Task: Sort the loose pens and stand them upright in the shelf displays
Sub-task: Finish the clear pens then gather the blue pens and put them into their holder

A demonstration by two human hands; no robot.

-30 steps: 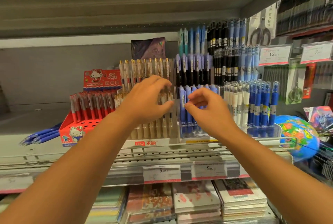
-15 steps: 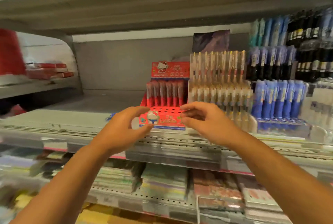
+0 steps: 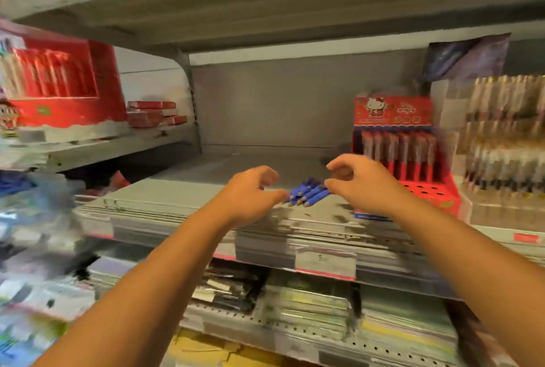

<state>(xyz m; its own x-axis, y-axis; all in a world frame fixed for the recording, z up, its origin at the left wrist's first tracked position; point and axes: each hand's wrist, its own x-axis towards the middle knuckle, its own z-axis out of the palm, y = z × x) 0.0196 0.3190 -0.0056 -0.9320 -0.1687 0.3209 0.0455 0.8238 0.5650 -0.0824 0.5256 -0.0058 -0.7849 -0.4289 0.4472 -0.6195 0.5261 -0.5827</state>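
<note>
Left hand [image 3: 250,193] and right hand [image 3: 358,186], half-curled, seemingly empty, flank blue pens [image 3: 307,191] near the bare shelf [image 3: 177,207] edge.

Your left forearm [image 3: 165,266] and right forearm [image 3: 460,248] are bare along the whole length that shows, right down to the lower edge of the head view, where they leave the picture. Both are slender and narrow gently toward the wrists. Your left hand [image 3: 250,195] and right hand [image 3: 359,186] are bare as well, each with a rounded back and plain knuckles. Your fingers [image 3: 267,173] are slim. Motion blur softens them, so nails and finer detail cannot be made out.
</note>
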